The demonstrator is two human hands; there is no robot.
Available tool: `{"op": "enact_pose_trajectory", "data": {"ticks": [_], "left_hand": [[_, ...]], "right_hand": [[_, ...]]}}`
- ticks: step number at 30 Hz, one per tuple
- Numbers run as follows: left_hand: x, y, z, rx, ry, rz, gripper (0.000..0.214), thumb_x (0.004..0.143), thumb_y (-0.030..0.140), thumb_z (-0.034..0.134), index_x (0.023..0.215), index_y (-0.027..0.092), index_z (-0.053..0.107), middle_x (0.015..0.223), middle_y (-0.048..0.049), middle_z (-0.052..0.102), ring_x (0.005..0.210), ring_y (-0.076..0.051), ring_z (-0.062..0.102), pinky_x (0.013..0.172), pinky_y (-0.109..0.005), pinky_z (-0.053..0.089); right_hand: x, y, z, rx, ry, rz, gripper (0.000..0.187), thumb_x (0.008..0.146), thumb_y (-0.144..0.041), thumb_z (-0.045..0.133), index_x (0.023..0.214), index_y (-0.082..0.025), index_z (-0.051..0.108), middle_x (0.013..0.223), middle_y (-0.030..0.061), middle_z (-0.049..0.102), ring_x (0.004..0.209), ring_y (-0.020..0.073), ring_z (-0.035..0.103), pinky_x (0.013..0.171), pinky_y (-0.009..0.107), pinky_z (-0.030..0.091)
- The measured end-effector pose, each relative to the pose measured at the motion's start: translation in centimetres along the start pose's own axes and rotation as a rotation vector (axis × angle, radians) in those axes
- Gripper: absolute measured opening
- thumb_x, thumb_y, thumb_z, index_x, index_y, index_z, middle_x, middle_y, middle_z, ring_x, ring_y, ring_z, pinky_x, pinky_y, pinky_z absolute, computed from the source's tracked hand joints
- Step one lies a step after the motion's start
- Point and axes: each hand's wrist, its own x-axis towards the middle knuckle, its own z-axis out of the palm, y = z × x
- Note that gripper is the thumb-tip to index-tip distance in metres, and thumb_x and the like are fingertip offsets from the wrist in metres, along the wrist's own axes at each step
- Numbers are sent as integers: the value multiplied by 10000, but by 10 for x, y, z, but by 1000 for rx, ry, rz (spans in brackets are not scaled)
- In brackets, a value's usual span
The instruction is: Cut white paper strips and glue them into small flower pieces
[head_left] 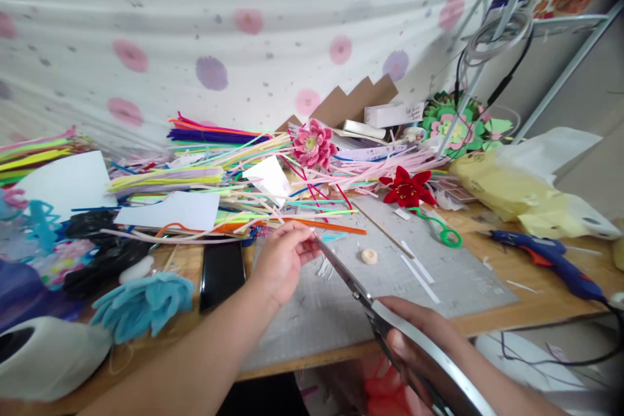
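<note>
Silver scissors point(361, 298) come nearest you, their handles gripped in the fingers of your right hand point(436, 325), the blades nearly together and slanting up to the tips of your left hand point(283, 263). Those left fingers are drawn narrow, but whatever they might pinch is too small to tell, so you can't say whether a cut is done. To the left stand a white spool point(68, 351), a blue flower point(146, 302) and a black phone point(221, 276). Under your hands a grey mat point(302, 335) covers part of the bench point(531, 302), with a tape roll point(369, 256), two white strips point(418, 264) and a thin stick point(383, 229) on it; a glue gun point(546, 250) rests on the wood to the right. Farther back, a red flower point(407, 188) and a pink flower point(313, 145) look, like the blue one, fully shaped, so judge those done; the bundled pipe cleaners point(166, 181) seem unused, and the work at your fingertips seems unfinished. Behind everything hangs a flowered curtain point(170, 32).
</note>
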Motion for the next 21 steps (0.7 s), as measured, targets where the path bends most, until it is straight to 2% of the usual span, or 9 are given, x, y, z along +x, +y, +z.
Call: {"op": "enact_pose_trajectory", "data": {"ticks": [3, 5, 7, 11, 14, 17, 21], "left_hand": [[-1, 8, -16, 170, 29, 37, 160, 639, 317, 629, 652, 185, 539, 641, 21, 622, 614, -128, 601, 663, -289, 500], [3, 13, -32, 338, 62, 76, 139, 643, 315, 612, 638, 191, 550, 626, 32, 608, 616, -123, 583, 661, -262, 478], [10, 17, -49, 542, 76, 88, 94, 627, 270, 598, 590, 191, 564, 583, 32, 598, 591, -132, 565, 620, -248, 449], [19, 24, -74, 924, 15, 49, 75, 571, 181, 584, 498, 194, 597, 522, 14, 614, 509, -154, 527, 520, -249, 359], [22, 33, -79, 1098, -12, 78, 99, 579, 166, 584, 496, 208, 619, 530, 18, 612, 541, -163, 513, 526, -251, 304], [24, 46, -76, 1193, -8, 129, 95, 597, 178, 602, 512, 215, 618, 543, 21, 600, 581, -175, 504, 544, -256, 271], [24, 52, -52, 1177, -63, 177, 116, 674, 251, 580, 566, 212, 599, 539, 23, 579, 574, -180, 507, 549, -254, 290]], "right_hand": [[-1, -2, 0, 38, -124, -28, 658, 783, -626, 581, 1286, -205, 528, 640, -3, 614, 522, 132, 582, 480, 212, 459], [0, 4, 3, 53, -148, -26, 635, 775, -623, 593, 1259, -213, 552, 637, -5, 613, 490, 121, 565, 459, 205, 442], [2, 12, 6, 24, -90, -43, 603, 751, -613, 624, 1215, -228, 592, 663, 9, 634, 497, 128, 569, 464, 214, 448], [13, 24, -2, -130, 142, -162, 550, 727, -588, 643, 1112, -197, 661, 663, 35, 652, 547, 163, 584, 512, 247, 479], [23, 29, -27, -279, 298, -229, 562, 724, -590, 613, 1087, -165, 665, 614, 32, 639, 457, 146, 530, 428, 245, 428], [31, 33, -66, -527, 497, -220, 557, 746, -589, 575, 1104, -169, 657, 582, 33, 641, 396, 152, 514, 382, 255, 383], [33, 33, -118, -972, 788, -171, 410, 796, -478, 561, 1084, -206, 666, 790, 80, 730, 643, 237, 675, 527, 281, 459]]}}
